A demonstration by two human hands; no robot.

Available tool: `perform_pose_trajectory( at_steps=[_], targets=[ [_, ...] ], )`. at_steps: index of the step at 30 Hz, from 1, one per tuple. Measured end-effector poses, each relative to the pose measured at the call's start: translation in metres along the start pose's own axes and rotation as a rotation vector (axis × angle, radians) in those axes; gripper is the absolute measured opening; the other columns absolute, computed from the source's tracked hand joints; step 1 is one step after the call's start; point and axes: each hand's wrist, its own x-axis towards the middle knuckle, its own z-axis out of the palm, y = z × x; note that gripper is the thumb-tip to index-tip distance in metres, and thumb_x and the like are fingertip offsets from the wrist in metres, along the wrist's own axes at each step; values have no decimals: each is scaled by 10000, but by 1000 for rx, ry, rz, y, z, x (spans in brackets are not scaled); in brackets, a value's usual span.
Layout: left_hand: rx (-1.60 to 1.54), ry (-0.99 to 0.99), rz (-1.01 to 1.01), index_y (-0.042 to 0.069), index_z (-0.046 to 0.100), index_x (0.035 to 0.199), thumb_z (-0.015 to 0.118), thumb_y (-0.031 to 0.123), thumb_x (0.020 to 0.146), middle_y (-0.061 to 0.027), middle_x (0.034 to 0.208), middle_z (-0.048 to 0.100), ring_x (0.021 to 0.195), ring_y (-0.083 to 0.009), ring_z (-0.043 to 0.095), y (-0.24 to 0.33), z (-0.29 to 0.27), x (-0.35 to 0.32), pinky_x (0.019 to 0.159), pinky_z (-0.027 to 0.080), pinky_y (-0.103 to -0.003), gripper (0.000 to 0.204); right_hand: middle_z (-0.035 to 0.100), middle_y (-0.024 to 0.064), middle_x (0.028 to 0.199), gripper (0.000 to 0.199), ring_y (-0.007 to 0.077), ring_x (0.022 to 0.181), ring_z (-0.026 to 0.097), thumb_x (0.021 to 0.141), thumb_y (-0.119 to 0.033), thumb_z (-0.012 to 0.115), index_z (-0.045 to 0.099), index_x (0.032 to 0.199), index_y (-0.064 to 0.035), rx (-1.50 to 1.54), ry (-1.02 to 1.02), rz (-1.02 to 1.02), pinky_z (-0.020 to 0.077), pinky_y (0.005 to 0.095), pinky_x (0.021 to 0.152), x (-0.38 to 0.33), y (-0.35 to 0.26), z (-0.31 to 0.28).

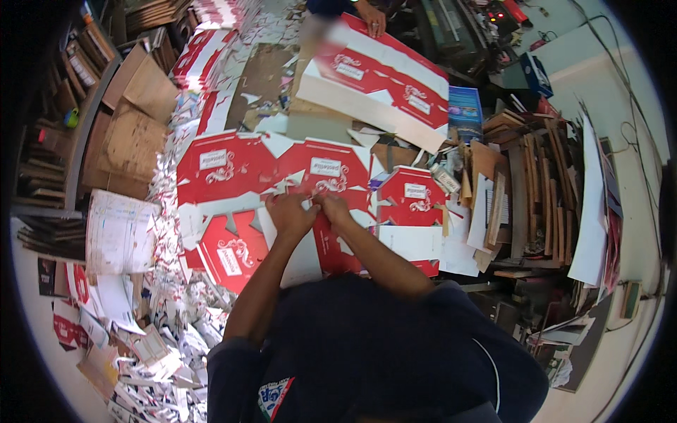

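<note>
Red printed cardboard is what I am watching both hands working on: a flat die-cut sheet [282, 173] lying just ahead of me on a pile of the same. My left hand [290, 215] and right hand [331, 206] are sitting close together at its near edge, fingers curled and pinching the white margin. I am judging the sheet light, stiff yet easily bent, and likely to tear along its cuts, so gripping near the cut line looks safest. White paper scraps [166, 338] are littering the floor at left, brown boards [134, 134] are stacking beyond, and another person's hand [371, 19] is resting on a far sheet [395, 74].
</note>
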Motion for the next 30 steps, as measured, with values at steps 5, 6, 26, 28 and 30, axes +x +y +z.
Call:
perform_pose_trajectory(
  at_steps=[5, 6, 26, 28, 30],
  targets=[
    [-5, 32, 30, 139, 796, 944, 807, 546, 692, -138, 845, 729, 938, -340, 670, -7, 4, 3, 974, 400, -521, 479, 678, 58, 963, 492, 144, 849, 600, 914, -440, 753, 643, 1140, -18, 229, 38, -101, 495, 353, 795, -8, 3, 6],
    [61, -113, 31, 196, 796, 1059, 801, 540, 704, -101, 974, 761, 1016, -306, 687, 0, -12, 8, 1026, 392, -565, 494, 680, 55, 985, 490, 154, 891, 606, 938, -395, 738, 606, 1225, -21, 280, -136, -122, 501, 369, 816, -15, 1, -5],
    [-22, -520, 81, 162, 683, 1231, 789, 403, 731, -146, 1130, 735, 1123, -381, 666, -30, -23, 29, 997, 440, -592, 565, 647, 155, 914, 237, 356, 860, 607, 807, -139, 804, 665, 958, -20, -733, 118, -930, 492, 452, 822, -59, -20, 8],
    [2, -531, 81, 166, 686, 1223, 790, 402, 724, -141, 1108, 739, 1102, -370, 675, -25, -16, 32, 981, 452, -572, 562, 634, 168, 873, 209, 368, 841, 602, 815, -128, 767, 640, 938, -17, -666, 110, -958, 474, 470, 777, -60, -19, 1],
    [-15, -541, 93, 168, 703, 1185, 794, 407, 709, -137, 1082, 745, 1075, -352, 688, -30, -14, 32, 952, 470, -554, 540, 619, 168, 858, 204, 365, 820, 595, 828, -130, 751, 626, 942, -16, -654, 96, -982, 471, 475, 746, -59, -17, 1]
  ],
)
